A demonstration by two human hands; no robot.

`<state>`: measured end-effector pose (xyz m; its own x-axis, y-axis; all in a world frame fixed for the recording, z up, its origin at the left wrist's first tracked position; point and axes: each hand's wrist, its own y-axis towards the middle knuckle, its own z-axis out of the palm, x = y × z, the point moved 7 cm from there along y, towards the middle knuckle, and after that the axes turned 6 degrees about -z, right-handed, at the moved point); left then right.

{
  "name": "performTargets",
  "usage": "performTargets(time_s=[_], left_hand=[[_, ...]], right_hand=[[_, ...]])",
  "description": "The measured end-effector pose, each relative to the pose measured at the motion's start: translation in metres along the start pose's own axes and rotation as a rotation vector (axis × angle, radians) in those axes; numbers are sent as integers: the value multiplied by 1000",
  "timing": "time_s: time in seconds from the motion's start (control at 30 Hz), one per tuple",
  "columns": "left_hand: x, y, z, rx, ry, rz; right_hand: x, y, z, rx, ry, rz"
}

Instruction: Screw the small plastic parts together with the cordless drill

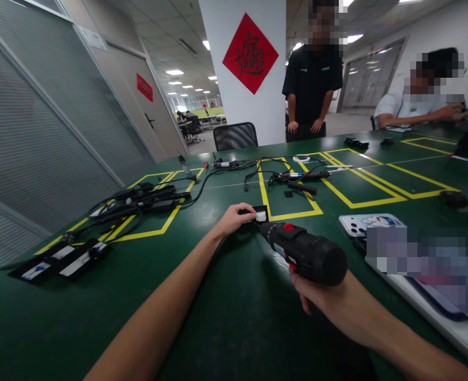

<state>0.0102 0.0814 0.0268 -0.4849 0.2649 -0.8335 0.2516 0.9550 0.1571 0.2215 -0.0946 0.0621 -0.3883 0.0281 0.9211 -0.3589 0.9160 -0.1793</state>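
My right hand [329,296] is wrapped round the grip of a black cordless drill [305,251] with a red switch, its nose aimed at a small black part with a white label [259,214]. My left hand [234,218] pinches that small part and holds it down on the green table [226,317], beside a yellow tape line. The drill tip meets the part; the exact contact is hidden.
Black cables and adapters [146,198] lie at the left, flat black strips [59,259] nearer the edge. More tools and wires [297,177] sit farther back. A phone [360,223] and a blurred device lie at the right. One person stands and another sits across the table.
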Motion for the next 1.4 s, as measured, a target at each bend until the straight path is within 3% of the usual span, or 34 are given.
performTargets(time_s=[0.2, 1.4], left_hand=[[-2, -1, 1, -8, 0, 4], [5, -4, 0, -4, -25, -32]], right_hand=[[1, -1, 0, 11, -28, 50], [-2, 2, 0, 3, -10, -30]])
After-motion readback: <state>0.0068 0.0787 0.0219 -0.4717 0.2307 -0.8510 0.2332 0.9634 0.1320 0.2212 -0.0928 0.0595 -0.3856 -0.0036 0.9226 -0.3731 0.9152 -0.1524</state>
